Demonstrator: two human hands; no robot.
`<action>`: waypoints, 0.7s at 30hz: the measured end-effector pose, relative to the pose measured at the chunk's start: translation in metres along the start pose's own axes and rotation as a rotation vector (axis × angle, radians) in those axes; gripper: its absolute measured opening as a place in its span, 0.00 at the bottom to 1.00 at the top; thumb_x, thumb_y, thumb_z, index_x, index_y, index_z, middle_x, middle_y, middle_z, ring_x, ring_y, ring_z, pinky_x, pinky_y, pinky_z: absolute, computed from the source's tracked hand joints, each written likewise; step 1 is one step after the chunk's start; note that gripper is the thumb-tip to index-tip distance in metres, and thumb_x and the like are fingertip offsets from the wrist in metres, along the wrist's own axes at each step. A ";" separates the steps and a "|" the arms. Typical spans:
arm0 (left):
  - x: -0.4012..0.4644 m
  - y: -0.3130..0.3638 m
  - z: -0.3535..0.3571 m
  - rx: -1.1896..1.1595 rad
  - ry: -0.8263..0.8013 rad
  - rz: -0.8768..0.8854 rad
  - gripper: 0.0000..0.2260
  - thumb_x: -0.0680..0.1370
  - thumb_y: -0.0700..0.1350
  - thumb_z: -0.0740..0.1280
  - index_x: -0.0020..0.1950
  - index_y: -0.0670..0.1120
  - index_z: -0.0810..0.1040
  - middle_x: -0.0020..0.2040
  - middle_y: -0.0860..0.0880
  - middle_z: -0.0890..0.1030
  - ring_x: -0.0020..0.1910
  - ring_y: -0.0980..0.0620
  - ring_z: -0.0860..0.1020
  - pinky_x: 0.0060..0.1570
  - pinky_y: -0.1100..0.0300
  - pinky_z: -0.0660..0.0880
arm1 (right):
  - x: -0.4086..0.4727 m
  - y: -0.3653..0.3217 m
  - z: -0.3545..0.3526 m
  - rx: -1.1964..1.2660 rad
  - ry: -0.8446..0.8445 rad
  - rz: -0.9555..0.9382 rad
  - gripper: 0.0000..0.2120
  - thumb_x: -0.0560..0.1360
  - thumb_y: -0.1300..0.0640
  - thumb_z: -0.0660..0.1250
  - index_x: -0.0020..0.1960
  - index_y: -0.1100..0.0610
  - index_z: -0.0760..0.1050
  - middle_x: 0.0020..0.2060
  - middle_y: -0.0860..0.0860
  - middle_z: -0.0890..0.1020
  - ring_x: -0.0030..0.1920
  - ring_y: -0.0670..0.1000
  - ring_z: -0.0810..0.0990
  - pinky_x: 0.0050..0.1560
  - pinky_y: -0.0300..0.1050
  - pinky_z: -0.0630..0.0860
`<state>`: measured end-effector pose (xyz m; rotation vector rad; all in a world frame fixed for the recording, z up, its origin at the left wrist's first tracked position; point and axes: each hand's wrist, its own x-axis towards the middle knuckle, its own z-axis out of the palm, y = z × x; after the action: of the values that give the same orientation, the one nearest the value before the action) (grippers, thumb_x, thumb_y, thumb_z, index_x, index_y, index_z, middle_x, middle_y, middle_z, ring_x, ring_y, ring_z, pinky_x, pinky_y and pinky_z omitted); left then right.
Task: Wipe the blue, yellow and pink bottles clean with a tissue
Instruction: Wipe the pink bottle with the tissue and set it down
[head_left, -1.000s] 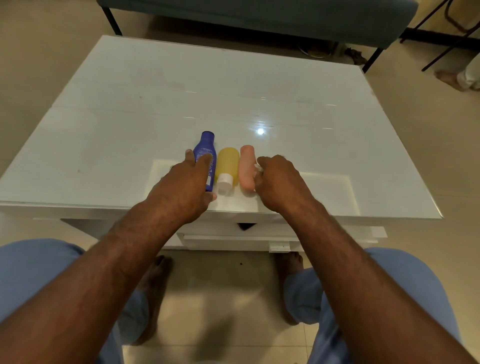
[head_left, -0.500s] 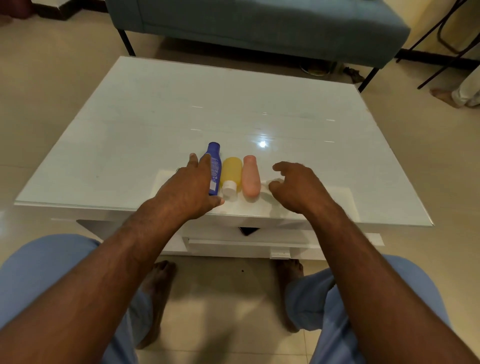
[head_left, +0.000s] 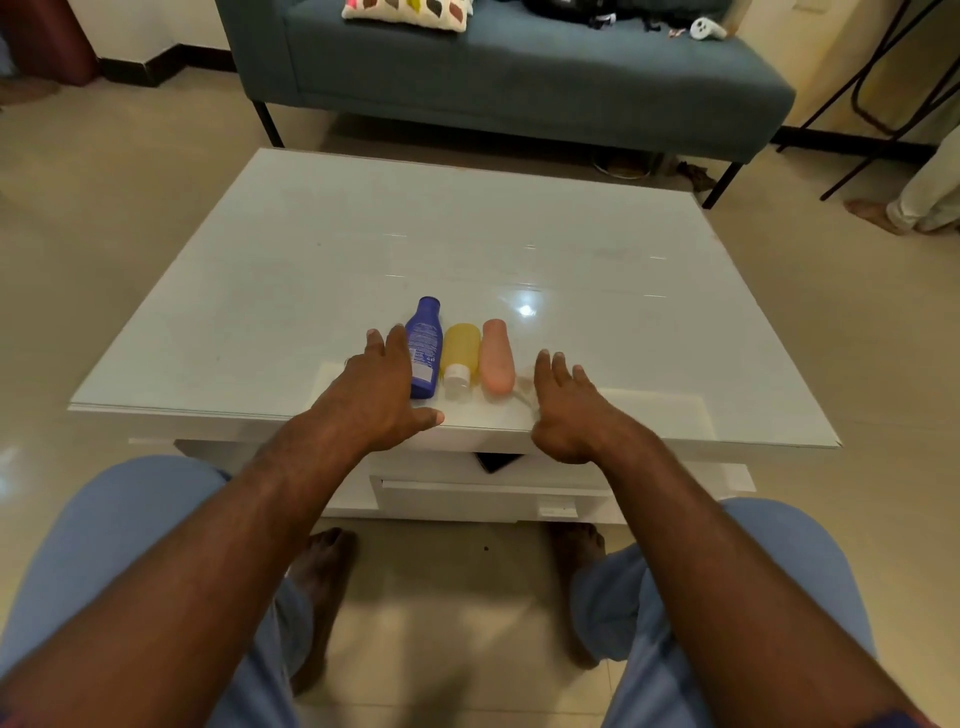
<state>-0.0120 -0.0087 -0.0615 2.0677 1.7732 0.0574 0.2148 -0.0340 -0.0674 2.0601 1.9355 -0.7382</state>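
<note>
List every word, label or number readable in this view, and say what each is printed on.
Blue bottle: white print and a pale label patch on its side, too small and blurred to read.
Yellow bottle: no text visible.
Pink bottle: no text visible.
Nothing else carries legible writing.

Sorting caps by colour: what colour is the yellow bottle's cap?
White, on the yellow bottle cap, seen in the head view.

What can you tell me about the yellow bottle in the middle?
The yellow bottle is small, see-through yellow, and looks like plastic, with a white cap on. It lies flat on the glossy white table, cap end toward the person. It is in the middle of a row, close between the blue bottle and the pink bottle. Neither hand touches it.
</note>
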 end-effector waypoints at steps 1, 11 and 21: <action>0.000 -0.001 -0.001 -0.005 0.004 0.001 0.52 0.70 0.59 0.76 0.81 0.45 0.47 0.81 0.41 0.55 0.76 0.40 0.65 0.68 0.47 0.70 | -0.001 0.000 -0.004 0.029 0.029 0.003 0.45 0.82 0.62 0.61 0.84 0.56 0.31 0.85 0.57 0.37 0.86 0.62 0.40 0.86 0.58 0.48; 0.001 -0.006 -0.003 -0.026 0.030 0.014 0.52 0.70 0.60 0.76 0.81 0.44 0.48 0.81 0.41 0.57 0.76 0.40 0.65 0.68 0.47 0.70 | -0.009 0.010 -0.015 0.213 0.567 -0.008 0.16 0.81 0.60 0.66 0.66 0.54 0.83 0.62 0.55 0.86 0.62 0.57 0.83 0.64 0.49 0.78; 0.002 -0.006 -0.001 -0.022 0.066 0.007 0.49 0.72 0.60 0.75 0.81 0.45 0.49 0.81 0.43 0.58 0.76 0.40 0.65 0.66 0.48 0.71 | 0.008 0.001 0.006 -0.134 0.431 -0.035 0.12 0.76 0.68 0.67 0.55 0.59 0.84 0.52 0.56 0.85 0.51 0.58 0.84 0.51 0.48 0.80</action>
<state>-0.0175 -0.0061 -0.0634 2.0790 1.7956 0.1484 0.2143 -0.0300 -0.0771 2.2440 2.1683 -0.1660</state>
